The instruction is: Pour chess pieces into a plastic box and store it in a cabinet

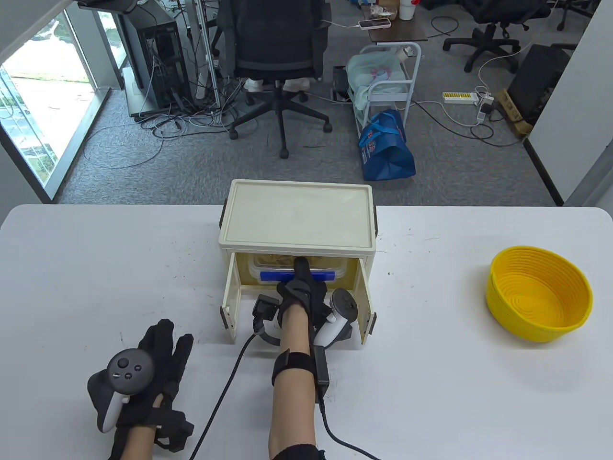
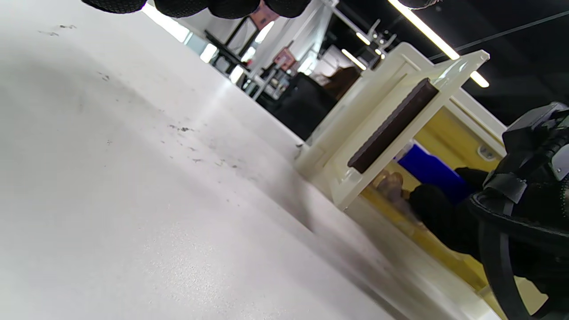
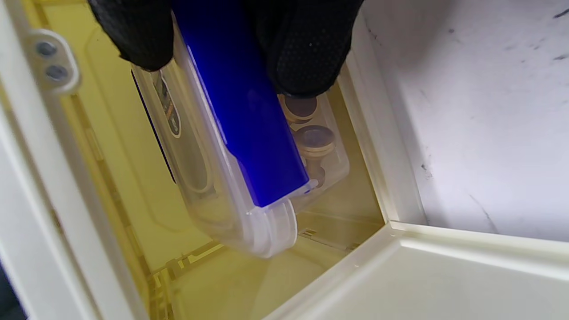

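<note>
A cream cabinet [image 1: 297, 215] stands at the table's middle with both front doors swung open. Inside sits a clear plastic box [image 1: 268, 266] with a blue latch [image 1: 275, 277] and wooden chess pieces [image 3: 314, 141] in it. My right hand [image 1: 301, 282] reaches into the cabinet and grips the box at its blue latch [image 3: 240, 111], fingers on both sides. The cabinet's open door [image 2: 391, 129] and the box's blue latch [image 2: 429, 171] also show in the left wrist view. My left hand [image 1: 163, 354] lies flat on the table to the cabinet's lower left, fingers spread, holding nothing.
A yellow ribbed bowl [image 1: 540, 293] sits on the table at the right. The white table [image 1: 96, 278] has scuff marks. An office chair [image 1: 275, 52], a blue bag [image 1: 385, 146] and cables lie on the floor beyond the table.
</note>
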Tool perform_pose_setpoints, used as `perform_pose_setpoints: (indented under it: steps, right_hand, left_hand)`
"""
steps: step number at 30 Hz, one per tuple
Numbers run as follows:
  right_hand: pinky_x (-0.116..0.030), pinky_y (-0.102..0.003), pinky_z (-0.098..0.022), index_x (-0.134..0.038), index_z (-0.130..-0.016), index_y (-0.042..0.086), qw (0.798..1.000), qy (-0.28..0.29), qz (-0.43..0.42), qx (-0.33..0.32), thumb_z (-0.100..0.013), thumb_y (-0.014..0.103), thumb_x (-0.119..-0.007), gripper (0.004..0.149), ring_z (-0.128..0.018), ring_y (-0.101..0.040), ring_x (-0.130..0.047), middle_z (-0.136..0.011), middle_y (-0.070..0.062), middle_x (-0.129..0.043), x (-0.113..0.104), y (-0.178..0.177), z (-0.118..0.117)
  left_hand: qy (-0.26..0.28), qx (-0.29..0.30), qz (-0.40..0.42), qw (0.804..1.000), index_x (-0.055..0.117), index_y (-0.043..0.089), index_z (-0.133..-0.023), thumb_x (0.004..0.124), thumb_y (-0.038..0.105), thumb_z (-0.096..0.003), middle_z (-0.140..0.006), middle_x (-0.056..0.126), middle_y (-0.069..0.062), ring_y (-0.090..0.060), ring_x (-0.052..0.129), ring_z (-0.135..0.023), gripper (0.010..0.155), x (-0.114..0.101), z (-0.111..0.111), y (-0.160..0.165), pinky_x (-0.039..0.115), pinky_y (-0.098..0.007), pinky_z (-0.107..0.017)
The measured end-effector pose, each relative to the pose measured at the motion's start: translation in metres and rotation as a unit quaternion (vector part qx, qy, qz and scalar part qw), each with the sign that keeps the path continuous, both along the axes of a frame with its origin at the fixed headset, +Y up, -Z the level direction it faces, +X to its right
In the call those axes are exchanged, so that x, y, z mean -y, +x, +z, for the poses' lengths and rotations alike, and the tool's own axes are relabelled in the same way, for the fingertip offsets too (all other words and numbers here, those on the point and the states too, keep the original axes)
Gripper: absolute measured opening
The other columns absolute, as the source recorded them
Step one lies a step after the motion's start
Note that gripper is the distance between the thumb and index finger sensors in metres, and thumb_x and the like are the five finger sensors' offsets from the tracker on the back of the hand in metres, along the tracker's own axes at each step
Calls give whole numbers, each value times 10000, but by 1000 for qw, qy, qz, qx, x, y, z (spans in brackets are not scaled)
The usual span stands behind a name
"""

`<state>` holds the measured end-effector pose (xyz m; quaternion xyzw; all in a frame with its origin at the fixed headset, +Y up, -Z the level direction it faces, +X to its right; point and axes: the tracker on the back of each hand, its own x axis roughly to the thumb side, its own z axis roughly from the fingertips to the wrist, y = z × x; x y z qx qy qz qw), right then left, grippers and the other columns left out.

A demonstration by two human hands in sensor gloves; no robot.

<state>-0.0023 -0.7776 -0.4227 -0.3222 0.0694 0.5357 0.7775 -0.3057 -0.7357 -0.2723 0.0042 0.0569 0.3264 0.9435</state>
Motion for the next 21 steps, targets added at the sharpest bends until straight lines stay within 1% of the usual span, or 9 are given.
perform_pose_setpoints:
  steps: [8,14,21]
  right_hand:
    - [-895,-284,-477,-470,-946,55,1000,-3,10,-5,-554,560,-843,740,-661,-301,-926,-875,-136,-687,6,1,-11]
    - [-892,-290,-482,-463,-948,49,1000,-6,-1,-9,-557,554,-842,743,-669,-310,-921,-878,-144,-678,12,-1,-15]
    - [-887,-287,-493,-458,-956,33,1000,-7,4,-17,-572,538,-822,731,-677,-321,-918,-882,-163,-672,10,1,-18]
  left_hand:
    - [-2,2,0,1000,397,49,-1264,490,578,-694,-1261,410,-337,-622,434,-1094,783,0,-1,0,529,-760,-710]
    - [-5,1,-1,1000,394,48,-1265,489,578,-695,-1262,409,-334,-618,433,-1096,784,0,-1,0,528,-759,-710]
    - [-8,1,-4,1000,396,50,-1265,489,577,-695,-1261,408,-337,-621,432,-1094,782,1,-2,1,527,-759,-711]
